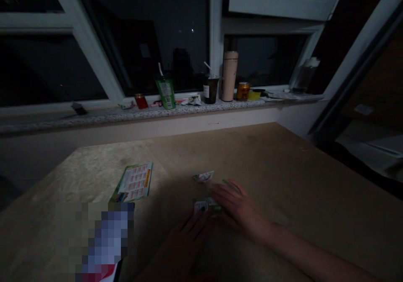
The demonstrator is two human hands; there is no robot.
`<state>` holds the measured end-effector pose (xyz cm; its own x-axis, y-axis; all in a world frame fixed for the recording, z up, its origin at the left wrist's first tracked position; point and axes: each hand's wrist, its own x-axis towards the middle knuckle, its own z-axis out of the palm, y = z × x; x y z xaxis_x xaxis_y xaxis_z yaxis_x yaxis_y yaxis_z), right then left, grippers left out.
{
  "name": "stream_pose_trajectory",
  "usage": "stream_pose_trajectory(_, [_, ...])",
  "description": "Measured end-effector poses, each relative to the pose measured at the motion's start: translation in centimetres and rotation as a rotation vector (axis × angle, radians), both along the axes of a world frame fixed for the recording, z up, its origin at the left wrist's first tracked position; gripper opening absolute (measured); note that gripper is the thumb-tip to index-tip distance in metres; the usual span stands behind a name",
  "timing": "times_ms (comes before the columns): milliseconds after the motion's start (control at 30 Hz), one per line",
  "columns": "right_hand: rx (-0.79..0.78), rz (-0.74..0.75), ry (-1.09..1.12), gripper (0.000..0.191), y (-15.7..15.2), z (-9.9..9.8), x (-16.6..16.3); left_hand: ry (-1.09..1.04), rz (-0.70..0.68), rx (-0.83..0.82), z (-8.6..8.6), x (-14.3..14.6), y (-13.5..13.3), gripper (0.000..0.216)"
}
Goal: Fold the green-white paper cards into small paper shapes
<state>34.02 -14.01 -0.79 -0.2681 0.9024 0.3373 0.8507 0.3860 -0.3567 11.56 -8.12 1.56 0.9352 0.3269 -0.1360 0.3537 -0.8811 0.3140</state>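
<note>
A small printed paper piece [201, 206], green and white, lies flat on the brown table in front of me. The fingers of my left hand [187, 240] rest on its near edge, stretched out in shadow. My right hand [241, 208] lies over its right side with the fingers extended, hiding part of it. Just beyond my hands sits a small folded paper [203, 177] with a coloured print. To the left is a green-edged printed sheet [135, 182] with rows of red text.
A blurred-out phone-like object [107, 240] lies at the near left. Along the stone windowsill [189, 110] stand a green cup [166, 92] with a straw, a dark cup [210, 90], a pink flask [229, 77], a gold can [243, 91] and a red jar [141, 101].
</note>
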Motion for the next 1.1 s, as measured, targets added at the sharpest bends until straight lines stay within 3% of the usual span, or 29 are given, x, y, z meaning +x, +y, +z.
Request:
stream_pose_trajectory(133, [-0.151,0.078,-0.081,0.062,-3.1,0.1,-0.5,-0.013,-0.008,-0.017,0.6,0.1,-0.1,0.084])
stream_pose_trajectory(333, [-0.265,0.059,-0.088,0.066,-4.0,0.0,-0.5,-0.002,0.019,-0.023,0.8,0.3,-0.2,0.083])
stream_pose_trajectory(600, [-0.209,0.001,-0.133,0.064,-3.9,0.0,-0.6,-0.048,-0.001,-0.045,-0.1,-0.1,0.0,0.087])
stream_pose_trajectory(933, [-0.151,-0.071,-0.137,0.065,-3.8,-0.5,-0.7,-0.029,-0.013,-0.036,-0.1,0.0,0.2,0.084])
stream_pose_trajectory(1100, [-0.137,-0.079,-0.140,0.055,-3.9,-0.5,-0.8,-0.022,-0.011,-0.031,0.0,0.0,0.2,0.087])
